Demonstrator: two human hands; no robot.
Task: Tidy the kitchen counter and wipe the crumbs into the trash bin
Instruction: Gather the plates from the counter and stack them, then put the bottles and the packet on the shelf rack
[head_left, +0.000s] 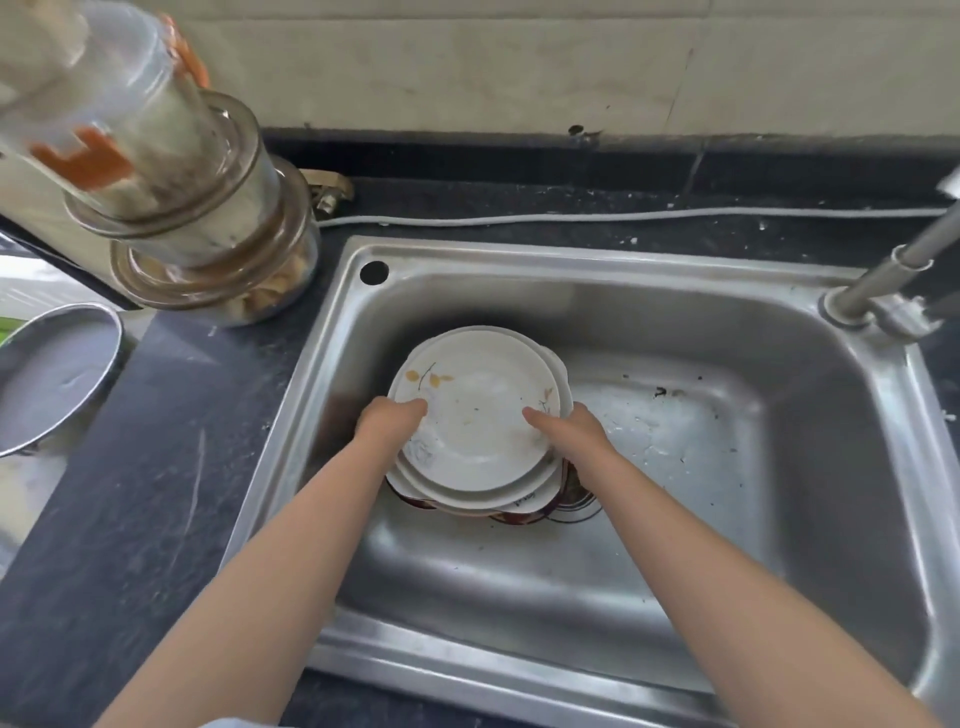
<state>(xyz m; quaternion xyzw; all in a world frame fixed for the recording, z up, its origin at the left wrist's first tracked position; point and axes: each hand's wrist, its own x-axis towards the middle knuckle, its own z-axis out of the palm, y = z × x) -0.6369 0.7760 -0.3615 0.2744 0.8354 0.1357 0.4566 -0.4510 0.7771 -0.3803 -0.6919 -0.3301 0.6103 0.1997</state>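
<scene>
A stack of white plates (475, 400) with a faint leaf pattern sits low inside the steel sink (649, 571); patterned dishes show under its near edge. My left hand (387, 423) grips the stack's left rim, thumb on top. My right hand (574, 434) grips the right rim, thumb lying on the top plate. Crumbs and white specks lie on the sink floor (675, 415) to the right and on the dark counter (675, 234) behind the sink.
Stacked glass jars (208, 218) stand at the sink's back left corner. A steel bowl (49, 374) sits at the left edge. The faucet (883, 280) rises at the sink's right rim. A white cord (571, 217) runs along the back counter.
</scene>
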